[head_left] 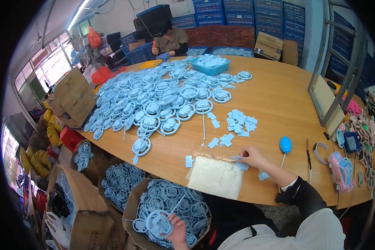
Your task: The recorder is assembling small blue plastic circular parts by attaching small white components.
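My left hand (178, 231) is closed on a light blue round plastic part (159, 223) with a thin rod, low at the table's front edge. Right under it stands a cardboard box of similar parts (171, 196). My right hand (254, 158) pinches a small flat light blue plastic piece (236, 158) over the far right corner of a white pad (216, 177). Another flat piece (242, 166) lies just below those fingers. A small stack of pieces (189, 161) sits left of the pad, and a loose heap of pieces (241, 122) lies beyond it.
A large pile of round blue parts (154, 96) covers the table's left and far middle, with a teal basket (210, 68) behind. To the right are a blue egg-shaped tool (285, 145), a toy car (341, 168) and a metal frame (335, 83). Across the table sits another person (174, 41).
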The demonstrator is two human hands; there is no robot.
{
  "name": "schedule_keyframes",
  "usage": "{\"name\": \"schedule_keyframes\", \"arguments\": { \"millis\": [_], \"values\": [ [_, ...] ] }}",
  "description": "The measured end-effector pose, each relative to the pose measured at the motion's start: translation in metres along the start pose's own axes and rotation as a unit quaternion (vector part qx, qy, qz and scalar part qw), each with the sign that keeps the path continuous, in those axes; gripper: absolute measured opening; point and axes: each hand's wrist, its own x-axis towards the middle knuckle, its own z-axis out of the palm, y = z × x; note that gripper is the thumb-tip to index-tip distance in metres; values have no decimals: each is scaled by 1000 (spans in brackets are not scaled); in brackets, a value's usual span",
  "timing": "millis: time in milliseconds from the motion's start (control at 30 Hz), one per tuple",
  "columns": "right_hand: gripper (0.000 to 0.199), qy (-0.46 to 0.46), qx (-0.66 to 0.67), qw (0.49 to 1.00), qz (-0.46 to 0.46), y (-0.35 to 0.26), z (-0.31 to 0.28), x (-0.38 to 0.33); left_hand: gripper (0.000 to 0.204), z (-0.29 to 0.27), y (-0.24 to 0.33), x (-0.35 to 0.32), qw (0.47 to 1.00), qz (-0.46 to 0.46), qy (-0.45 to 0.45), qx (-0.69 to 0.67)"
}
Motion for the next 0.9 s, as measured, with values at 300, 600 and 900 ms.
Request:
{"name": "schedule_keyframes", "arguments": {
  "millis": [300, 600, 900],
  "values": [
    [13, 84, 0, 990, -111, -44, -11, -1, 34, 15, -11, 0, 995, -17, 70, -72],
    [10, -335, 146, 846, -389, -182, 69, -44, 43, 29, -20, 0, 997, 1, 4, 82],
    [11, -440, 39, 761, -476, -206, 167, -60, 63, 50, -17, -31, 978, 49, 141, 144]
  ]
}}
